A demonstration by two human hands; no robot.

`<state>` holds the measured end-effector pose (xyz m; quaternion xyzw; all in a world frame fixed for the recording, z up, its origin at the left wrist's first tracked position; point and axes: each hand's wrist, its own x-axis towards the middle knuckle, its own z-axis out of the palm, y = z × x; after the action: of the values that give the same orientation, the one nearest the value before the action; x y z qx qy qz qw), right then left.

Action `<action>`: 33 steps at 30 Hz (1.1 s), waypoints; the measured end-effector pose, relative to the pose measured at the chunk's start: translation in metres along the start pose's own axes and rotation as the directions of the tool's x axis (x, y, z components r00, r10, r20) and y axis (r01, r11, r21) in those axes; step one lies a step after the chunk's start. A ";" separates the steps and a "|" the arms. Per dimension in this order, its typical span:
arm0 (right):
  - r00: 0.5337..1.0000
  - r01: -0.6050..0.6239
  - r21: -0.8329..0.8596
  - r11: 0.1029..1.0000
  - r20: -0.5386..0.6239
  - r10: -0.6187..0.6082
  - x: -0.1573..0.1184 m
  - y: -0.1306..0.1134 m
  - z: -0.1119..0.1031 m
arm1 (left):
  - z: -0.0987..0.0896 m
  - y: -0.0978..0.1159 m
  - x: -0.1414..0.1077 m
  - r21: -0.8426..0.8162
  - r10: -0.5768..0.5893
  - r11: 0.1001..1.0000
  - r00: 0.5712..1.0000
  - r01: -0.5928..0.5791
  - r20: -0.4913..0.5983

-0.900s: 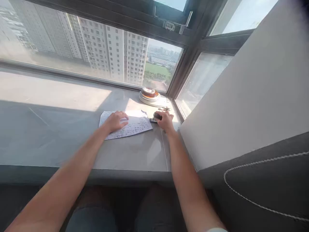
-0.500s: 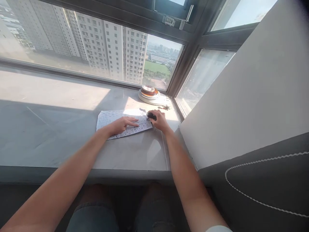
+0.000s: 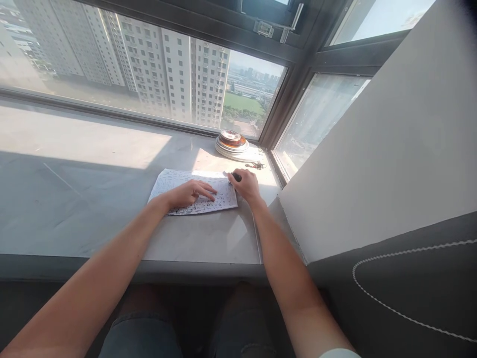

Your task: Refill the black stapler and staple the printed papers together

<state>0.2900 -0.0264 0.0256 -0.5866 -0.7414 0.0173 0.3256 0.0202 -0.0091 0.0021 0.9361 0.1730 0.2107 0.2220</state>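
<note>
A white sheet of paper (image 3: 179,177) covered in dark marks lies on the pale windowsill (image 3: 208,243). My left hand (image 3: 192,193) rests on the middle of the sheet, its fingers spread and pointing right. At the sheet's right edge, my right hand (image 3: 246,183) is closed around a small black object (image 3: 236,176). What exactly the black object is cannot be made out; a small pale piece shows just left of it.
Behind my right hand stands a stack of round plates or discs (image 3: 231,145), white with an orange-brown one near the top. Small dark trinkets (image 3: 256,165) lie beside it. A white wall (image 3: 372,149) slants up on the right, with a beaded cord (image 3: 354,273) hanging below.
The sheet has turned slightly and its right edge now lies flatter and lower. My right hand has tilted, so less of the black object shows. My left hand has hardly moved.
</note>
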 end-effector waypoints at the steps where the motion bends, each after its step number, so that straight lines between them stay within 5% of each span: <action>1: 1.000 -0.013 -0.006 1.000 -0.009 0.013 0.000 0.000 0.000 | 0.000 0.001 0.000 -0.011 0.006 1.000 1.000 -0.006 -0.004; 7: 0.983 -0.178 -0.088 0.980 -0.069 0.173 0.000 0.000 0.000 | -0.001 0.007 0.003 -0.057 0.019 0.998 0.999 -0.021 -0.025; 33: 0.944 -0.329 -0.135 0.935 -0.071 0.322 -0.001 0.003 -0.002 | 0.005 0.010 0.006 -0.189 -0.011 0.982 1.000 0.013 0.010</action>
<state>0.2938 -0.0265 0.0252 -0.7236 -0.6252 0.0030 0.2925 0.0299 -0.0171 0.0048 0.9107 0.1570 0.2208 0.3117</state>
